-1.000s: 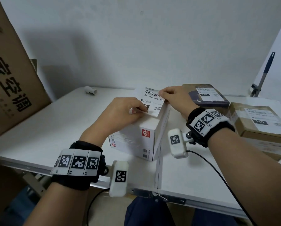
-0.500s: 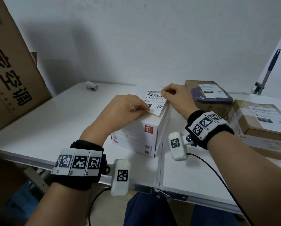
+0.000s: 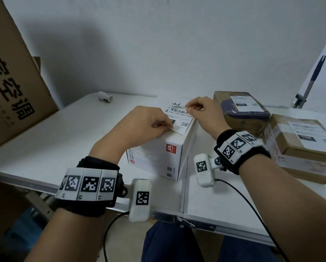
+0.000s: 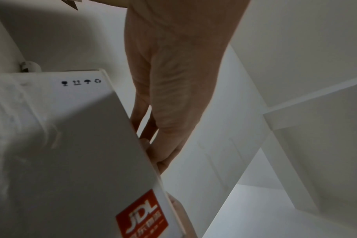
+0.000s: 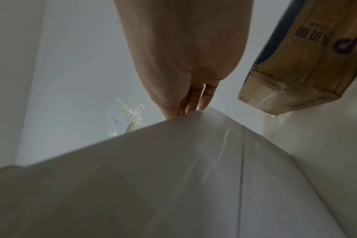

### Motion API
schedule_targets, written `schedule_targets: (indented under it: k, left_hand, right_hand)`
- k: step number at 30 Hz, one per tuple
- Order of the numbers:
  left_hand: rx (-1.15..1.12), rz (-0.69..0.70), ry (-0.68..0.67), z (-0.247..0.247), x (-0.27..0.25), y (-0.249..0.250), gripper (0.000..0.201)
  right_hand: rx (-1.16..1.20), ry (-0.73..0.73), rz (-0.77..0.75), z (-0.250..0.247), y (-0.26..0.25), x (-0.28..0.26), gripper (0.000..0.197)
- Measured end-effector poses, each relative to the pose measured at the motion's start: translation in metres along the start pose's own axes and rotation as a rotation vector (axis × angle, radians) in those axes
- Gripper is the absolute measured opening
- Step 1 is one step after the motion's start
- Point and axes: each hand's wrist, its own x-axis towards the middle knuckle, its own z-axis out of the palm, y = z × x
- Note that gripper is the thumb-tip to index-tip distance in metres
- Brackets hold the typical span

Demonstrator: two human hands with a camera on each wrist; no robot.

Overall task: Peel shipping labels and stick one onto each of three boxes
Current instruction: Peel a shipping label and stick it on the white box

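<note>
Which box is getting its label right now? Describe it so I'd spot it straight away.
On the white table, find the box under both hands, left of two brown cardboard boxes. It is the white box, the only one with a red logo on its side and a label not yet pressed flat.

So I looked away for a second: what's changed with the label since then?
The label has come down from tilted to nearly flat on the white box. The left hand and right hand still pinch its opposite corners. The two brown boxes stayed put.
</note>
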Motion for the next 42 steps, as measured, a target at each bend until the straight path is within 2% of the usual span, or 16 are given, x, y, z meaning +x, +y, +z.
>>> schedule_targets:
  k: [7,14,18,22,26,28,29,31,33,37,42]
  left_hand:
    - [0.050,-0.093,-0.113,-0.009,0.006,0.009,0.038]
    - [0.264,-0.168,-0.204,-0.006,0.042,0.023,0.035]
    - [0.366,-0.159,-0.292,0.004,0.056,0.023,0.024]
    - [0.306,-0.220,-0.291,0.013,0.050,0.011,0.046]
    - [0.317,-0.298,-0.246,0.021,0.042,0.004,0.058]
    - [0.297,-0.303,-0.239,0.022,0.041,0.002,0.061]
    - [0.292,-0.303,-0.237,0.022,0.040,0.002,0.062]
    - [0.300,-0.306,-0.225,0.023,0.040,0.002,0.068]
    - [0.338,-0.331,-0.221,0.024,0.041,0.003,0.078]
    - [0.332,-0.470,-0.252,0.025,0.042,0.002,0.100]
    - [0.300,-0.496,-0.268,0.025,0.042,0.005,0.109]
  right_hand:
    - [0.053,-0.016,0.052,-0.001,0.003,0.006,0.012]
    - [0.084,-0.023,0.088,-0.002,0.005,0.005,0.012]
    - [0.064,-0.007,0.077,-0.004,0.003,0.002,0.012]
    - [-0.002,-0.013,0.041,-0.003,0.004,0.002,0.010]
    - [-0.052,0.018,0.020,-0.010,0.000,0.005,0.023]
    - [-0.007,0.035,-0.055,-0.017,-0.012,0.005,0.030]
    - [0.045,-0.014,-0.097,-0.017,-0.020,0.003,0.034]
    - [0.132,-0.211,-0.144,-0.012,-0.039,-0.005,0.041]
    - [0.105,-0.356,-0.185,0.000,-0.049,-0.011,0.049]
    - [-0.103,-0.467,-0.199,0.008,-0.051,-0.012,0.050]
    - [-0.390,-0.832,-0.096,0.003,-0.053,0.007,0.055]
